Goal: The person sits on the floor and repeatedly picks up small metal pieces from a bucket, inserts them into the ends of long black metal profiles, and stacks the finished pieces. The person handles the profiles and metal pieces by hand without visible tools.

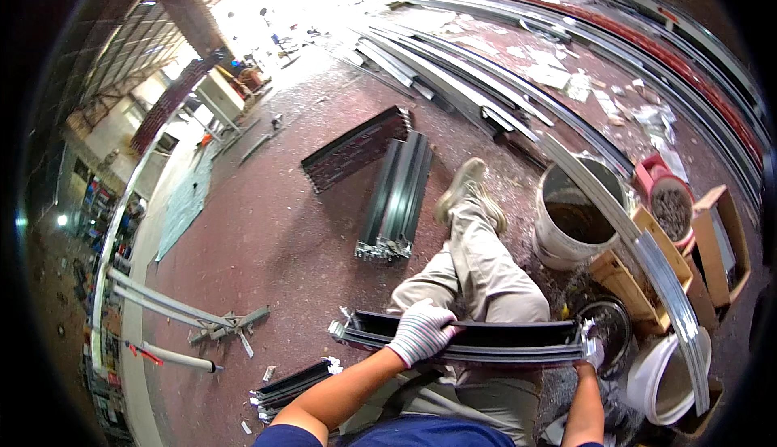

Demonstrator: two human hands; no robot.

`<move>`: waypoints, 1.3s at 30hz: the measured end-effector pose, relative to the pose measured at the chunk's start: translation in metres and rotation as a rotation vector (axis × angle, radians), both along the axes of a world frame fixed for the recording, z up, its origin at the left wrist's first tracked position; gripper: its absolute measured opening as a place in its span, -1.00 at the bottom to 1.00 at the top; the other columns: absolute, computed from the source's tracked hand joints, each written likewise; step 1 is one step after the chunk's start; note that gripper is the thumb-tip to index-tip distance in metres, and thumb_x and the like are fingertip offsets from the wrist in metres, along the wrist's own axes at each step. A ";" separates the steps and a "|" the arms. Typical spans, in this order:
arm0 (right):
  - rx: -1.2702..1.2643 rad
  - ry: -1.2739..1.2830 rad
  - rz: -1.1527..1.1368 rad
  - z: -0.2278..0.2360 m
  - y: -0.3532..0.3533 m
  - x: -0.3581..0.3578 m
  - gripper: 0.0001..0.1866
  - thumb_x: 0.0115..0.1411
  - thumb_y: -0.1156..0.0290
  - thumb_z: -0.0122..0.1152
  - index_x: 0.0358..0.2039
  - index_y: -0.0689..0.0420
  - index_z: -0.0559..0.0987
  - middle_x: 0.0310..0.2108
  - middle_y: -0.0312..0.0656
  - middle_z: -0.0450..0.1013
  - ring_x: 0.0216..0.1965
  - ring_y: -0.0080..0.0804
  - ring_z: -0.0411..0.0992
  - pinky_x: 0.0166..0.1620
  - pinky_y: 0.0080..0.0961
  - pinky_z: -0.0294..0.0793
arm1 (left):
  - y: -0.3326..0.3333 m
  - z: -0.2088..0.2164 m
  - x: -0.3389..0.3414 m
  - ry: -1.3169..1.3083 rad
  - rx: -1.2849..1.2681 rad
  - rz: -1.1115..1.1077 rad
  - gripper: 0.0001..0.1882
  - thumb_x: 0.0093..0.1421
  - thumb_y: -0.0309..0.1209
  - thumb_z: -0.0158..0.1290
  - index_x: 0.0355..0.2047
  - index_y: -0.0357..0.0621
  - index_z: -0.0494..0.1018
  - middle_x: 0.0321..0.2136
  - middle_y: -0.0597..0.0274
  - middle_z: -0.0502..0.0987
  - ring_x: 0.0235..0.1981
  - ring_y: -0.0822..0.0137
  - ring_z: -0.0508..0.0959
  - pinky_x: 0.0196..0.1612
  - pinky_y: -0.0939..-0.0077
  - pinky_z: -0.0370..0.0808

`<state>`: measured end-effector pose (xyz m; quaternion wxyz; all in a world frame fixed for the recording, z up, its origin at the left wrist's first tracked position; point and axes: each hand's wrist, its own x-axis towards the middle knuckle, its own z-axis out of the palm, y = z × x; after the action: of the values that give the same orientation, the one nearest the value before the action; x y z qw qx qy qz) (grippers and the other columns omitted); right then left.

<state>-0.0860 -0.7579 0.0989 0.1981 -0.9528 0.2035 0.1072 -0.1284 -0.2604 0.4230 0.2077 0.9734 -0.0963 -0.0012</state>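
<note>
Across my lap lies a dark metal profile section [510,335], its two ends fitted with silvery brackets. My left hand [422,332], in a striped knit glove, is closed round it left of the middle. At its right end, my right hand [596,355] grips the profile by the bracket; most of those fingers are hidden behind it. On the floor beyond my crossed legs, a bundle of similar dark profiles [396,196] lies beside another dark profile stack [356,152]. Near my left elbow rests one more dark profile piece [295,386] with brackets on its end.
A long silver metal strip [639,241] crosses over a dirty white bucket [546,228] and a second white bucket [643,374]. Nearby are a wooden box [623,281], a red container [647,173] of small parts and a cardboard box [736,245]. Long bars [453,67] lie ahead; a metal stand [231,322] is left.
</note>
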 end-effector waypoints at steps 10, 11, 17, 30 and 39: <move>0.536 -0.383 -0.324 0.021 -0.046 -0.037 -0.59 0.30 0.53 0.17 0.17 0.21 0.51 -0.09 0.02 0.61 -0.08 -0.11 0.60 0.07 -0.21 0.55 | -0.001 0.000 0.006 -0.019 0.032 -0.039 -0.81 0.20 -0.18 0.26 -0.36 0.01 0.68 -0.46 0.09 0.64 -0.32 -0.04 0.60 -0.13 0.06 0.51; 0.433 -0.441 -0.244 0.027 -0.059 -0.040 -0.59 0.30 0.52 0.19 0.17 0.20 0.54 -0.01 0.02 0.61 0.01 -0.16 0.59 0.16 -0.26 0.53 | -0.004 -0.016 0.015 -0.097 -0.027 -0.071 -0.82 0.19 -0.18 0.27 -0.37 0.03 0.69 -0.45 0.11 0.65 -0.30 -0.04 0.60 -0.12 0.06 0.52; 1.021 -0.475 -0.258 0.188 0.026 -0.037 -0.66 0.41 0.35 0.19 0.11 0.27 0.59 -0.15 -0.18 0.62 -0.19 -0.43 0.60 -0.08 -0.47 0.57 | -0.001 0.006 -0.009 -0.082 -0.074 0.021 -0.91 0.11 -0.37 0.32 -0.39 -0.06 0.67 -0.46 0.04 0.62 -0.35 -0.03 0.60 -0.21 0.08 0.53; 1.039 -0.354 0.174 0.281 0.031 -0.071 -0.81 0.44 0.35 0.27 -0.03 0.15 0.64 -0.17 -0.39 0.59 -0.11 -0.64 0.47 0.06 -0.56 0.46 | -0.004 -0.015 0.001 0.003 -0.104 0.049 -0.81 0.20 -0.26 0.30 -0.39 -0.12 0.67 -0.49 -0.03 0.62 -0.40 -0.13 0.60 0.23 0.05 0.47; 0.946 -0.168 0.316 0.288 0.011 -0.058 -0.80 0.43 0.48 0.17 0.00 0.20 0.63 -0.14 -0.29 0.61 -0.07 -0.56 0.53 0.09 -0.50 0.52 | -0.008 -0.010 0.002 0.020 -0.115 0.042 -0.80 0.20 -0.26 0.30 -0.40 -0.12 0.67 -0.49 -0.03 0.62 -0.40 -0.13 0.60 0.24 0.01 0.47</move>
<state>-0.1445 -0.7470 0.3872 0.6053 -0.7832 -0.0304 0.1393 -0.1263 -0.2681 0.4127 0.2643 0.9616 -0.0736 -0.0009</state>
